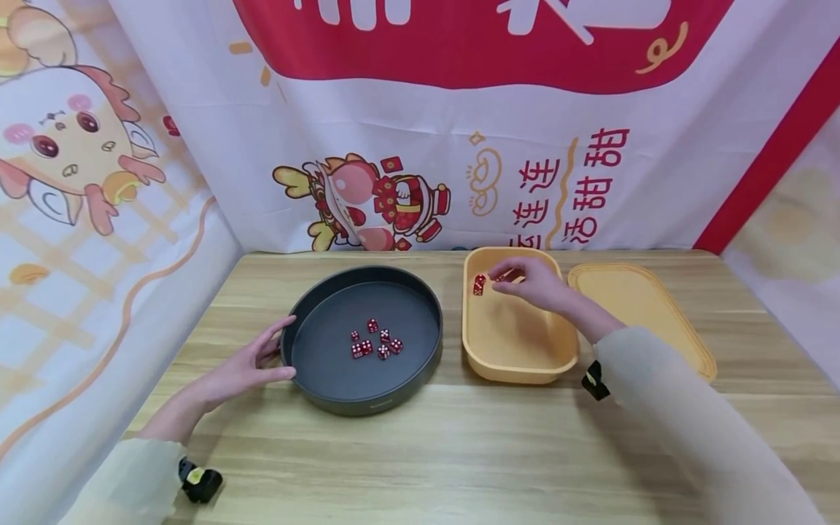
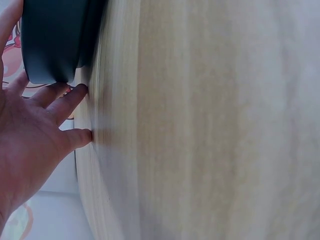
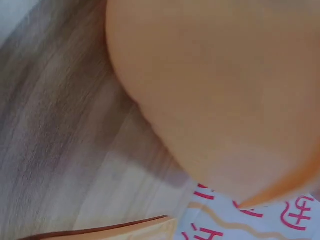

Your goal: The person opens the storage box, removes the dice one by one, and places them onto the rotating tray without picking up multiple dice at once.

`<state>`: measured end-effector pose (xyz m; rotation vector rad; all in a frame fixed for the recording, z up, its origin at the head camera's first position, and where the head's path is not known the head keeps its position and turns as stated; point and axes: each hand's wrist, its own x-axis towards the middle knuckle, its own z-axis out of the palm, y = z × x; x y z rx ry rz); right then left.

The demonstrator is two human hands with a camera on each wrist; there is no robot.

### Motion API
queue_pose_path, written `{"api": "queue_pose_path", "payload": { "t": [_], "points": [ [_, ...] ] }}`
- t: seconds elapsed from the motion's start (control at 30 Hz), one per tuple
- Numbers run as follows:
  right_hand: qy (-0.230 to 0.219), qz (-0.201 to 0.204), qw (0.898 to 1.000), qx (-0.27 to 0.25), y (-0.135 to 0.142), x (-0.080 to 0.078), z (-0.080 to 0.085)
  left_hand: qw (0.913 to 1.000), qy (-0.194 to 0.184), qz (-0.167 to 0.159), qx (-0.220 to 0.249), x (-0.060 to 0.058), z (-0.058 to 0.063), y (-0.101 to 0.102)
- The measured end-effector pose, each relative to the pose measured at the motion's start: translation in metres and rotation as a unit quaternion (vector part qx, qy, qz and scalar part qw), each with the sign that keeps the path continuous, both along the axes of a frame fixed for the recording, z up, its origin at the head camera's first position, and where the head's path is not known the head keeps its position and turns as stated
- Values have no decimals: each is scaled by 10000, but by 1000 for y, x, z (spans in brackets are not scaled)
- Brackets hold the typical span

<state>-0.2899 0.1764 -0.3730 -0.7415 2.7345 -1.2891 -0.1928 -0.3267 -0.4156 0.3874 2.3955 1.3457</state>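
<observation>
A round dark grey baking pan (image 1: 367,394) holds several red dice with white dots (image 1: 384,335). My left hand (image 1: 252,361) rests against the pan's left side, fingers and thumb spread along its wall. In the left wrist view those fingers (image 2: 65,105) are fairly straight, close to the pan's wall (image 2: 52,45) and the tabletop. My right hand (image 1: 534,284) is bent over the orange container (image 1: 518,375), its thumb and fingertips near red dice (image 1: 480,284). Red shows between those fingertips; I cannot tell whether a die is pinched there. In the right wrist view, the container's outer wall (image 3: 215,90) blocks the hand.
A flat orange lid (image 1: 646,313) lies right of the container, partly behind my right forearm. Everything stands on a wood-grain table (image 1: 420,459). A printed cloth (image 1: 249,160) hangs along the table's back edge, and another patterned cloth is at the left.
</observation>
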Motion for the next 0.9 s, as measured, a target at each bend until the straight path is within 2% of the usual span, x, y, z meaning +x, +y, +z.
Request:
{"api": "queue_pose_path", "payload": {
  "t": [0.17, 0.27, 0.43, 0.6, 0.77, 0.9],
  "points": [
    [48, 191, 9998, 42, 3, -11, -10, 10000, 14, 3, -12, -1, 0, 0],
    [-172, 253, 9994, 138, 7, -17, -18, 10000, 37, -4, -30, -1, 0, 1],
    [-495, 78, 9977, 446, 10, -21, -26, 10000, 44, -12, -46, -1, 0, 1],
    [-549, -80, 9954, 776, 8, -24, -30, 10000, 17, -4, -34, 0, 1, 2],
    [-695, -100, 9918, 1069, 7, -25, -33, 10000, 16, 9, -32, 1, 0, 2],
    [-748, 22, 9915, 1064, 7, -27, -36, 10000, 15, 32, -17, 1, 0, 1]
  ]
}}
